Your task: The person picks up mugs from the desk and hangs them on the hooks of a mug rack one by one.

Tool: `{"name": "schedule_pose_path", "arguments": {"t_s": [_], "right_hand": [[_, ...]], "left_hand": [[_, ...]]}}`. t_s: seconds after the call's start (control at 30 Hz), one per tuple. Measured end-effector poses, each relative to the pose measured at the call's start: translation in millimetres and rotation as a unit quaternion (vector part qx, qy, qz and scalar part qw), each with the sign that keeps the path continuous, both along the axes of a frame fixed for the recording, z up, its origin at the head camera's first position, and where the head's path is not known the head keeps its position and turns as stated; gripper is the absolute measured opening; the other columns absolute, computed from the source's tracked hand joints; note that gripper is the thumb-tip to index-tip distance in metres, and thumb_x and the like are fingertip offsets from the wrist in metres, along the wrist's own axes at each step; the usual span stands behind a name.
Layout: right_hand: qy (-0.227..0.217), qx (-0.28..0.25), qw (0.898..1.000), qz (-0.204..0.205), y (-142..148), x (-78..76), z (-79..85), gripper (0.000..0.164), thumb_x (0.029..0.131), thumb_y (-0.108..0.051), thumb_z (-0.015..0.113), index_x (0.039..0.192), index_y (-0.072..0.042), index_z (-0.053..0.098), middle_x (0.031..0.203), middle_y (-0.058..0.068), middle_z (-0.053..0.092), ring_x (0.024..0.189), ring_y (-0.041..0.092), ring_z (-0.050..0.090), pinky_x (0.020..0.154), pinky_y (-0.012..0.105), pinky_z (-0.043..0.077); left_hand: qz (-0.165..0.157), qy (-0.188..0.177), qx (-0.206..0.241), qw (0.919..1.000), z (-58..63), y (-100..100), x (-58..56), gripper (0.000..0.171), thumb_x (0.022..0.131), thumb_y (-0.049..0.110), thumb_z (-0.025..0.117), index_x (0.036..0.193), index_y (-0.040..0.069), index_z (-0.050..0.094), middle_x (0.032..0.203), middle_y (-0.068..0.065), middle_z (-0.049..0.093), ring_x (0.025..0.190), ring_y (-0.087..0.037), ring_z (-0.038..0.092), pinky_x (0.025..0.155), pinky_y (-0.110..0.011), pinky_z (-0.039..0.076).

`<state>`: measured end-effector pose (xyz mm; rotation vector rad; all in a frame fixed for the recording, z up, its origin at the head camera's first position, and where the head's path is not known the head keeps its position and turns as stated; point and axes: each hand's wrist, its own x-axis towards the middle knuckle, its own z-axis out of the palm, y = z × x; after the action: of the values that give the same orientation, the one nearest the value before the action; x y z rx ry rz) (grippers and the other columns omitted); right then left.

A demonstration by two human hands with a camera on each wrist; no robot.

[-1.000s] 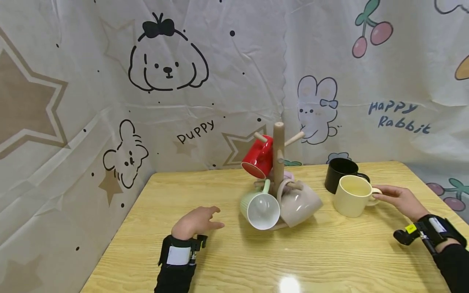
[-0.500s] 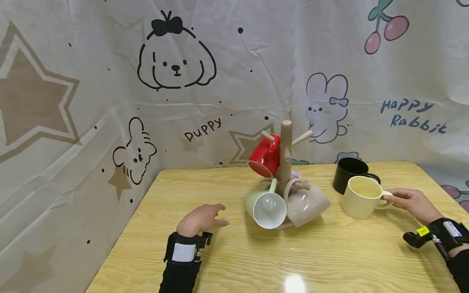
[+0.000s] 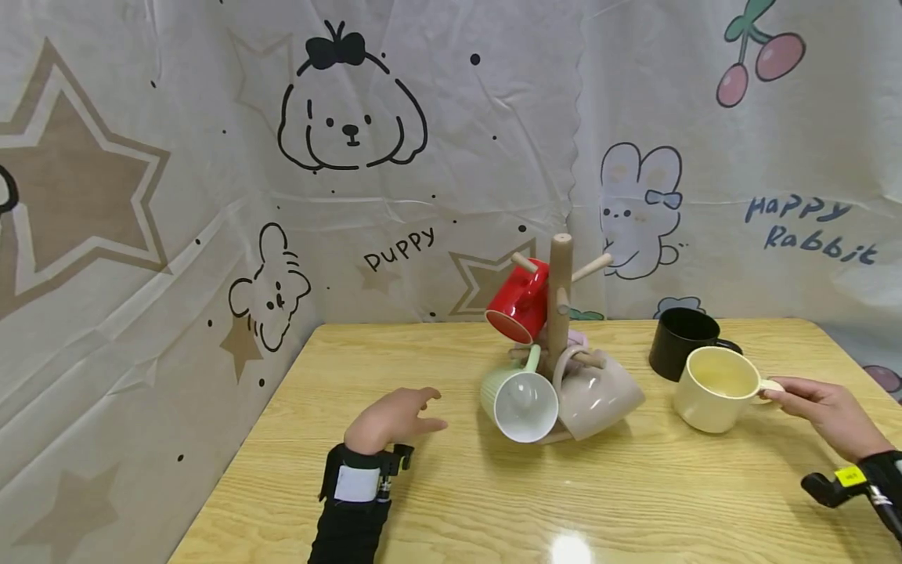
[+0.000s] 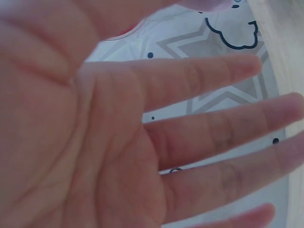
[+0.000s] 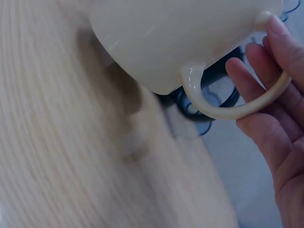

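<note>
My right hand pinches the handle of a pale yellow mug, at the right of the head view. In the right wrist view the fingers and thumb grip the yellow mug's handle, and a shadow falls on the table beneath the tilted mug. My left hand holds nothing; its fingers are extended and spread in the left wrist view. To the right of it stands a wooden mug tree. A red mug, a light green mug and a beige-grey mug hang on its pegs.
A black mug stands on the table right behind the yellow one. Partly hidden behind the post is a pink mug. An upper right peg bears no mug. A patterned cloth hangs behind the wooden table.
The yellow mug, gripped by its handle, has shifted right and toward me, a little away from the black mug. The head view has turned slightly left. The left hand stays nearly still.
</note>
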<state>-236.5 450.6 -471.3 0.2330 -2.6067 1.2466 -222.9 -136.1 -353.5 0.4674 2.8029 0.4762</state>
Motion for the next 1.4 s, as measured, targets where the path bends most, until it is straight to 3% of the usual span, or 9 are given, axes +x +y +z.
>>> {"name": "schedule_pose_path", "arguments": {"t_s": [0.13,0.23,0.37,0.53,0.73,0.9,1.17,1.27,1.4], "right_hand": [[0.038,0.0,0.999,-0.011,1.2,12.8,6.6,0.025,0.093,-0.014,0.054,0.116,-0.008,0.063,0.094,-0.037,0.054,0.082,-0.017,0.052,0.063,0.007,0.043],[0.064,-0.039,0.997,0.012,-25.8,38.6,41.9,0.026,0.091,-0.004,0.054,0.111,-0.015,0.066,0.095,-0.036,0.057,0.084,-0.018,0.053,0.063,0.005,0.041],[0.084,-0.06,0.994,0.028,-45.8,55.1,62.8,0.031,0.09,0.002,0.053,0.109,-0.019,0.066,0.095,-0.032,0.06,0.084,-0.016,0.054,0.065,0.005,0.04],[0.085,-0.065,0.994,0.035,-65.6,66.7,80.6,0.03,0.091,0.002,0.051,0.111,-0.015,0.066,0.098,-0.03,0.06,0.086,-0.012,0.054,0.067,0.006,0.041],[0.069,-0.078,0.994,0.042,-98.0,77.9,99.4,0.032,0.091,0.001,0.051,0.11,-0.019,0.066,0.096,-0.027,0.062,0.084,-0.008,0.054,0.066,0.008,0.042],[0.024,-0.055,0.998,0.034,-135.7,84.6,111.6,0.021,0.091,-0.007,0.055,0.107,-0.009,0.067,0.092,-0.025,0.063,0.082,-0.004,0.056,0.068,0.011,0.043],[0.003,-0.118,0.987,0.108,-190.7,91.9,116.1,0.02,0.09,-0.004,0.055,0.106,-0.003,0.067,0.092,-0.016,0.067,0.082,0.001,0.061,0.073,0.015,0.048],[0.028,-0.124,0.986,0.113,-208.0,94.4,117.3,0.02,0.09,-0.003,0.055,0.106,-0.001,0.066,0.092,-0.016,0.068,0.081,0.0,0.061,0.071,0.016,0.05],[0.062,-0.089,0.991,0.082,-227.6,97.6,121.0,0.017,0.089,-0.005,0.057,0.101,0.0,0.068,0.085,-0.013,0.069,0.075,-0.001,0.062,0.063,0.019,0.051]], "left_hand": [[-0.014,0.029,0.014,0.9994,5.4,-0.8,3.0,0.049,0.087,0.032,0.062,0.128,0.006,0.051,0.117,-0.013,0.061,0.107,-0.029,0.058,0.088,-0.041,0.048],[-0.023,0.059,0.024,0.9977,11.0,-1.3,7.6,0.047,0.088,0.03,0.062,0.127,0.006,0.052,0.115,-0.013,0.062,0.105,-0.028,0.059,0.087,-0.04,0.048],[-0.029,0.092,0.028,0.995,19.0,-1.0,14.2,0.045,0.087,0.027,0.062,0.126,0.005,0.053,0.112,-0.013,0.064,0.103,-0.028,0.06,0.087,-0.041,0.048],[-0.025,0.105,0.032,0.9937,24.6,0.5,19.2,0.045,0.087,0.028,0.063,0.125,0.006,0.054,0.113,-0.012,0.064,0.105,-0.026,0.06,0.09,-0.04,0.048],[-0.028,0.11,0.03,0.9931,25.8,1.7,21.2,0.045,0.087,0.029,0.063,0.125,0.007,0.054,0.114,-0.011,0.064,0.105,-0.026,0.06,0.09,-0.04,0.048],[-0.041,0.113,0.035,0.9921,26.2,4.1,22.5,0.045,0.087,0.029,0.063,0.125,0.006,0.054,0.115,-0.011,0.063,0.105,-0.025,0.06,0.09,-0.041,0.048],[-0.056,0.119,0.03,0.9909,25.2,9.4,23.0,0.045,0.087,0.029,0.062,0.124,0.006,0.055,0.113,-0.01,0.064,0.104,-0.025,0.06,0.09,-0.041,0.048],[-0.05,0.122,0.029,0.9908,25.7,11.0,23.6,0.045,0.087,0.03,0.063,0.124,0.006,0.055,0.113,-0.01,0.064,0.104,-0.025,0.06,0.09,-0.041,0.048],[-0.054,0.148,0.034,0.9869,26.4,13.0,24.8,0.043,0.087,0.029,0.063,0.123,0.006,0.056,0.112,-0.01,0.065,0.101,-0.024,0.062,0.088,-0.04,0.049]]}}
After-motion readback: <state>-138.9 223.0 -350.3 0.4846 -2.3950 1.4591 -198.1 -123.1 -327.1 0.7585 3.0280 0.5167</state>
